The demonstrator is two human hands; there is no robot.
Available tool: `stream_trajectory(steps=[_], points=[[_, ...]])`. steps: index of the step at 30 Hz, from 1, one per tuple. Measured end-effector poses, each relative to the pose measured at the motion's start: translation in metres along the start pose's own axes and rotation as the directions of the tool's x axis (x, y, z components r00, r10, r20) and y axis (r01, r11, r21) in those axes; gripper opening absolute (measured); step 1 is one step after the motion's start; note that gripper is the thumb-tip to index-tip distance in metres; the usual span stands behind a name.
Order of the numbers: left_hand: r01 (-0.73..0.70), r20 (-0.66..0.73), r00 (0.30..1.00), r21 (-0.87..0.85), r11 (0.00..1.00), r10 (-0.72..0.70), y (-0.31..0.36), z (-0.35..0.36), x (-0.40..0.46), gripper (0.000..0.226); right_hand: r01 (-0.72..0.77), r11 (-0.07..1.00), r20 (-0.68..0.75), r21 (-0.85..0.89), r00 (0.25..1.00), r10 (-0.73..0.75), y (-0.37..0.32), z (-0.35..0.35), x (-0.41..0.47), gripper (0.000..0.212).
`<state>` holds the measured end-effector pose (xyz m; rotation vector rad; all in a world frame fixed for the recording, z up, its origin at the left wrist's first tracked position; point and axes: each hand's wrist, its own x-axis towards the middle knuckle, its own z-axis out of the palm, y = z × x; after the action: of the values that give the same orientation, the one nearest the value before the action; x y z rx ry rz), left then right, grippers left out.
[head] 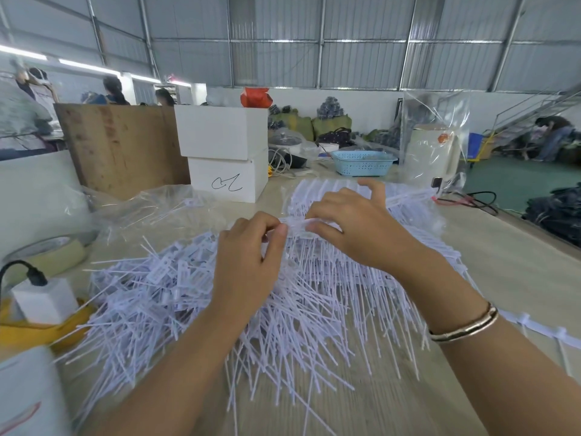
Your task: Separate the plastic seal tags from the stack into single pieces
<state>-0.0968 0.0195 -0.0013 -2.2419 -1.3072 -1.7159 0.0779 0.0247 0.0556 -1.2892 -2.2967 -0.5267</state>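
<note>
Tags lie everywhere under my arms: a loose pile of single seal tags [176,297] spreads over the tan table [515,265], thin white tails pointing out in all directions, flat heads mostly toward the left. Between my two hands I hold a strip of joined tags [295,222] just above the pile. My left hand [248,256] pinches its left end, thumb and forefinger curled tight on the plastic. My right hand [355,228] grips the strip from the other side, thumb beneath and index on top, while my outer fingers lift free and point away from me. A metal bangle [465,325] sits on my right wrist.

Behind my right hand rests the stack of unseparated tags [339,190], rows still connected, lying partly on clear plastic wrap [151,202]. Two white boxes [226,152] stand stacked beyond it, a blue basket [361,163] further right. At my left, a roll of tape [47,253] lies near a white charger block [44,300] with a black cable.
</note>
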Motion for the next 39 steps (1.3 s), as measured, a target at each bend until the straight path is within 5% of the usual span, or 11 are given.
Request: stream_trajectory(steps=[9, 14, 20, 31, 35, 39], points=[[-0.001, -0.005, 1.0, 0.047, 0.999, 0.001, -0.005, 0.002, 0.001, 0.049, 0.032, 0.998, -0.056, -0.059, 0.998, -0.035, -0.012, 0.004, -0.001, 0.028], [0.294, 0.069, 0.955, -0.357, 0.887, -0.289, -0.003, 0.004, 0.002, 0.046, 0.065, 0.99, -0.228, -0.122, 0.969, -0.092, -0.017, 0.006, -0.001, 0.028], [0.386, 0.102, 0.914, -0.508, 0.77, -0.392, 0.002, 0.009, 0.002, 0.043, 0.076, 0.992, -0.436, -0.104, 0.893, -0.114, -0.022, 0.009, -0.001, 0.025], [0.356, 0.054, 0.923, -0.5, 0.79, -0.382, 0.011, 0.012, 0.0, 0.037, 0.048, 0.998, -0.411, -0.033, 0.91, -0.057, -0.02, 0.014, 0.0, 0.029], [0.479, 0.123, 0.857, -0.551, 0.684, -0.501, -0.002, 0.002, 0.004, 0.041, -0.07, 0.955, -0.309, 0.288, 0.937, 0.162, -0.004, 0.002, 0.001, 0.043], [0.372, 0.025, 0.926, -0.235, 0.898, -0.377, -0.019, -0.005, 0.005, 0.046, -0.104, 0.981, -0.307, 0.162, 0.94, 0.15, 0.011, -0.007, 0.0, 0.021]])
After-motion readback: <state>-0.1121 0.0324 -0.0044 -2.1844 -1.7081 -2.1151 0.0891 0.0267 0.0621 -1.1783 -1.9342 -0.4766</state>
